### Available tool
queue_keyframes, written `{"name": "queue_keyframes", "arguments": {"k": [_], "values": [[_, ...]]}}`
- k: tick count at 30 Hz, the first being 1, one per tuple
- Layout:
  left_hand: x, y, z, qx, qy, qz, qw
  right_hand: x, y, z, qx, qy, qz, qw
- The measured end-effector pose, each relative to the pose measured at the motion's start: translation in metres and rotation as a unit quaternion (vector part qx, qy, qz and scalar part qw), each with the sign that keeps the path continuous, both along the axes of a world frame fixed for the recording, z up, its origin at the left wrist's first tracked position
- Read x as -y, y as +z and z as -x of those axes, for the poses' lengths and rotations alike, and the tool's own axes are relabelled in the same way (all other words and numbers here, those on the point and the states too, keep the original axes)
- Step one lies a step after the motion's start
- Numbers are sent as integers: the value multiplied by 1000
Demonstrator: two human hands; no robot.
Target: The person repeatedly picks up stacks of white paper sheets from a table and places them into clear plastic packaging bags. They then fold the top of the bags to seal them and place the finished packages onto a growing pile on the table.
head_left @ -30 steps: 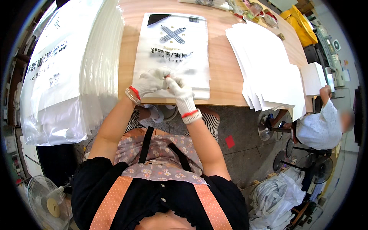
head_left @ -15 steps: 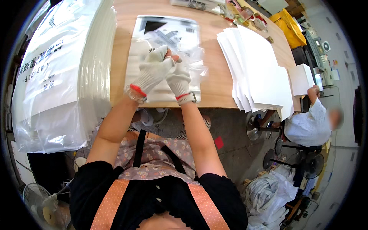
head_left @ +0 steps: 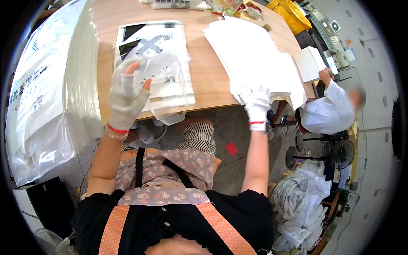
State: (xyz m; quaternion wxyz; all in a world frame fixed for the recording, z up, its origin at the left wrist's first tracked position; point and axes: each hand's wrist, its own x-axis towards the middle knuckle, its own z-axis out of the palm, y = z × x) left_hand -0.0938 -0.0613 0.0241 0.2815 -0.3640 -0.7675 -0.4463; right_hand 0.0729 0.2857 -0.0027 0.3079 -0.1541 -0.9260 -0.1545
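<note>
My left hand (head_left: 127,91) wears a white knitted glove with bare thumb and finger tips. It is closed on a clear plastic bag (head_left: 170,108), whose loose end hangs past the table's front edge. Beneath the bag lie printed plastic packages (head_left: 180,55) with a black corner and a barcode. My right hand (head_left: 258,106), also gloved, is at the near left corner of a fanned stack of white sheets (head_left: 250,51). Its fingers are smeared by motion, and whether they grip a sheet is unclear.
A tall pile of printed plastic bags (head_left: 42,85) stands at the left. More packages (head_left: 178,4) and small items lie at the table's far edge, near a yellow bag (head_left: 291,15). A seated person (head_left: 327,102) at the right handles a white block (head_left: 309,63). Fans stand behind.
My hands, together over the packages before, have parted. The left has moved left with the clear bag raised; the right has swung right to the white sheets. The view has shifted right.
</note>
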Motion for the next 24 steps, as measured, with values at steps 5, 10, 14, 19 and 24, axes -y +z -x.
{"name": "queue_keyframes", "arguments": {"k": [5,10,14,19,24], "values": [[1,9,-33,32,-109,-56,992,-102,10,-10,77,2,169,983],[-32,-8,-76,246,-362,-9,899,-126,-2,-5,-43,-47,66,996],[-101,-41,-95,599,-460,-76,650,-26,34,-6,-77,53,23,995],[-107,-46,-82,744,-403,-76,528,87,37,-70,-43,84,-206,974],[-65,-7,-80,604,-333,169,704,5,-54,-140,117,-44,-948,-292]]}}
